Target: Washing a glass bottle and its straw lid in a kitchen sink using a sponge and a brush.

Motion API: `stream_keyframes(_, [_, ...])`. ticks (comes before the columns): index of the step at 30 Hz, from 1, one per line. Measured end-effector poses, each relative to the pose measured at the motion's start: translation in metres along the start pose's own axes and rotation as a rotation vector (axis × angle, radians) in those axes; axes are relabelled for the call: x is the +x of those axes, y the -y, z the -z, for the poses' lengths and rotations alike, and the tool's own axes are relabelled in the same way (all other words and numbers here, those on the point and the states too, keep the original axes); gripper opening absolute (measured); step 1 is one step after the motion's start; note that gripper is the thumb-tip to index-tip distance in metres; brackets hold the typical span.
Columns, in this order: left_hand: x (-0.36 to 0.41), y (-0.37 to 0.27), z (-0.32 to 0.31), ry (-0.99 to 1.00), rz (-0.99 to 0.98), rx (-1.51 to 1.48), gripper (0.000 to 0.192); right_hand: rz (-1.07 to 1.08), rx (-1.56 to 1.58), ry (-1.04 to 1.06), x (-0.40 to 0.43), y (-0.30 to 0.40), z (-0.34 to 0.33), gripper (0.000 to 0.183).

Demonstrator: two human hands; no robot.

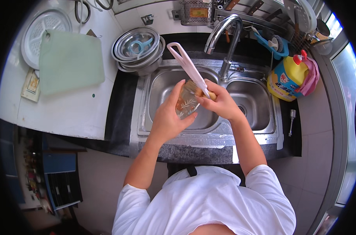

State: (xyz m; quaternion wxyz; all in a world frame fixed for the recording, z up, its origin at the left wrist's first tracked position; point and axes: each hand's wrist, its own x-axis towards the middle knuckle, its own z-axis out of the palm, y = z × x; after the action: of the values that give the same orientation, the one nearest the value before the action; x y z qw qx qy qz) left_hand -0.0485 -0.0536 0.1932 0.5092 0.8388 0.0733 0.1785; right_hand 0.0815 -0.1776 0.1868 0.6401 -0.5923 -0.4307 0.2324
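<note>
Over the left basin of a double stainless steel sink (206,136), my left hand (172,111) holds a clear glass jar (186,102) with a white leaf pattern, its ribbed neck tilted up and to the right. My right hand (220,100) grips a brush near its head, close to the jar's mouth. The brush's long pale pink handle (188,66) has a loop end and points up to the left. A yellowish, sponge-like part (211,95) shows between the right fingers; the rest of the brush head is hidden. The chrome faucet (232,44) stands behind both hands.
Stacked metal bowls (138,50) stand left of the faucet. On the white counter lie a pale green cutting board (72,61) and a perforated round tray (49,22). At right are a yellow detergent jug (288,76), a pink cloth (311,76), a blue holder (273,47) and a small metal fitting (291,122).
</note>
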Motion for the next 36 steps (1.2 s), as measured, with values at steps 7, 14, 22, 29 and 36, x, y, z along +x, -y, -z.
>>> stream_keyframes(7, [0.002,0.008,-0.013,-0.168,-0.081,0.420,0.080,-0.079,-0.016,-0.063,0.002,-0.008,-0.008,0.015])
stream_keyframes(14, [0.003,0.010,-0.009,-0.069,-0.040,0.170,0.079,-0.138,0.070,-0.013,-0.002,-0.009,0.002,0.015])
stream_keyframes(22, [0.004,0.020,-0.008,-0.079,-0.063,0.121,0.080,-0.121,0.056,-0.043,-0.002,-0.014,0.000,0.016])
stream_keyframes(29, [0.002,0.008,-0.009,-0.127,-0.029,0.252,0.080,-0.042,0.020,-0.084,0.002,-0.022,-0.009,0.017])
stream_keyframes(36, [0.002,0.011,-0.010,-0.136,-0.074,0.277,0.081,-0.081,0.047,-0.033,0.002,-0.021,-0.006,0.016])
